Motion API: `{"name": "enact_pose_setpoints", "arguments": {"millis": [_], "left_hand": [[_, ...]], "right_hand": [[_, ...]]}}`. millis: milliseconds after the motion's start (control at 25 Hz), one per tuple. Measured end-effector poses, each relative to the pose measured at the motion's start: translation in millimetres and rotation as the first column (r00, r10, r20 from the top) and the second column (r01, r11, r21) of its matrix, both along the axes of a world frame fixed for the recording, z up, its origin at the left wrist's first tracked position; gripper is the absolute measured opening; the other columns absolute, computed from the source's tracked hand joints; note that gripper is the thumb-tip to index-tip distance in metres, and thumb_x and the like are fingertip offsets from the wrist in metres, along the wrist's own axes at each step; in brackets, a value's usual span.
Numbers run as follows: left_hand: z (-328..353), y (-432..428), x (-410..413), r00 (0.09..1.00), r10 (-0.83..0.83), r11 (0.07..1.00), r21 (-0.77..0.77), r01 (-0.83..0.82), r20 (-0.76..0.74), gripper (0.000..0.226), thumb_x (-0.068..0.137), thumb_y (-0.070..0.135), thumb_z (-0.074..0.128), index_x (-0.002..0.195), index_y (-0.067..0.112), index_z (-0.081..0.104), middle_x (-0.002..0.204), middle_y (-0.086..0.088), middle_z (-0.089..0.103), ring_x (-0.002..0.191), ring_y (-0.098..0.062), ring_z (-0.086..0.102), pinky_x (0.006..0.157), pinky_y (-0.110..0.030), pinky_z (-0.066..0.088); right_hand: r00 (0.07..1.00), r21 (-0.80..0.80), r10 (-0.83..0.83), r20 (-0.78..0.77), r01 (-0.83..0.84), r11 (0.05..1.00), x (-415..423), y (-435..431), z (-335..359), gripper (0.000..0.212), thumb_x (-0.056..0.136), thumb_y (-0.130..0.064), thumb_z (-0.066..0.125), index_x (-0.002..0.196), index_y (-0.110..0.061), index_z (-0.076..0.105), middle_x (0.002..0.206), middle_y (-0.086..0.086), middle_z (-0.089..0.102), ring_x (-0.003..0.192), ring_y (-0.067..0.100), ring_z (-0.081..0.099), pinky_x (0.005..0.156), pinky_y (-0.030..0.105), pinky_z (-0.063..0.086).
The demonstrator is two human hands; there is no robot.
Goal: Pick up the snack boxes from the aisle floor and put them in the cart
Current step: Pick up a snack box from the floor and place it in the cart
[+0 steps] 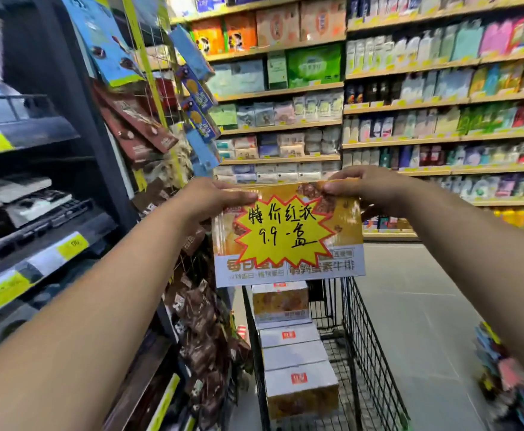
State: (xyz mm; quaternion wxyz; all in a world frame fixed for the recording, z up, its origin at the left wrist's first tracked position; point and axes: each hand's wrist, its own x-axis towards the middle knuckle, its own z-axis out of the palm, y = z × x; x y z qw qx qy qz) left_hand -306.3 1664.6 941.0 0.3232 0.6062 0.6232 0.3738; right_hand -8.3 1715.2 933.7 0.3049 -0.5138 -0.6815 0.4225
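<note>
Above the cart (pixel 375 337), in the head view, the snack box (pixel 288 262) was held in the air with its printed face toward the camera. A yellow starburst price label (pixel 285 231) covered much of that face. The left hand (pixel 214 197) gripped the upper left corner and the right hand (pixel 369 185) the upper right corner. On each hand the fingers (pixel 338 188) were curled over the top edge, with the thumb on the front. The box's left edge looked layered, so it could not be told whether one box or several were held.

Judged step: transfer to the cart, with the box lifted but not yet placed. The next move calls for lowering the box into the basket, laying it on or beside the stored ones, then releasing both grips.

Contents: the cart held a row of like boxes (pixel 298 387) lying flat, end to end along its left side. Stocked shelves (pixel 410 104) lined the aisle.
</note>
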Motion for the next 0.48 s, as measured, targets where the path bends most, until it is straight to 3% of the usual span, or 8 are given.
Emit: {"name": "enact_pose_setpoints", "arguments": {"millis": [120, 240, 360, 480], "left_hand": [[-2.3, 38.0, -13.8, 1.000, 0.003, 1.000, -0.007, -0.003, -0.022, 0.072, 0.024, 0.069, 0.087, 0.084, 0.029, 0.079, 0.093, 0.000, 0.076, 0.097, -0.026, 0.068, 0.096, -0.049, 0.051], [-8.6, 69.2, -21.5, 0.997, 0.038, 0.999, 0.010, -0.038, -0.064, 0.076, 0.024, 0.071, 0.086, 0.080, 0.020, 0.077, 0.096, -0.001, 0.074, 0.098, -0.032, 0.069, 0.097, -0.044, 0.050], [-19.0, 97.9, -23.5, 0.997, 0.017, 0.999, -0.043, -0.020, -0.069, 0.063, 0.027, 0.071, 0.084, 0.076, 0.032, 0.078, 0.097, 0.002, 0.073, 0.096, -0.027, 0.068, 0.096, -0.043, 0.050], [-53.4, 140.1, -27.0, 0.999, 0.023, 0.998, -0.059, -0.025, -0.034, 0.093, 0.029, 0.069, 0.085, 0.111, 0.028, 0.071, 0.117, 0.005, 0.066, 0.106, -0.019, 0.063, 0.099, -0.040, 0.048]], "right_hand": [[1.000, -0.007, 0.004, 0.002, -0.004, 1.000, -10.8, 33.8, -4.7, 0.056, 0.064, -0.049, 0.079, 0.112, -0.024, 0.063, 0.103, 0.014, 0.071, 0.091, 0.031, 0.069, 0.069, 0.039, 0.057], [1.000, -0.022, 0.002, 0.019, -0.001, 1.000, -17.1, 64.8, -7.4, 0.059, 0.062, -0.051, 0.078, 0.113, -0.025, 0.062, 0.101, 0.012, 0.071, 0.089, 0.030, 0.069, 0.063, 0.035, 0.054], [0.999, -0.051, 0.017, 0.034, -0.015, 0.999, -23.0, 98.7, -19.4, 0.054, 0.059, -0.052, 0.078, 0.106, -0.027, 0.065, 0.099, 0.010, 0.071, 0.088, 0.027, 0.069, 0.064, 0.035, 0.055], [0.998, -0.114, 0.019, 0.052, -0.013, 0.993, -25.0, 136.6, -45.5, 0.056, 0.060, -0.048, 0.079, 0.110, -0.030, 0.061, 0.106, 0.009, 0.068, 0.094, 0.028, 0.067, 0.068, 0.037, 0.056]]}}
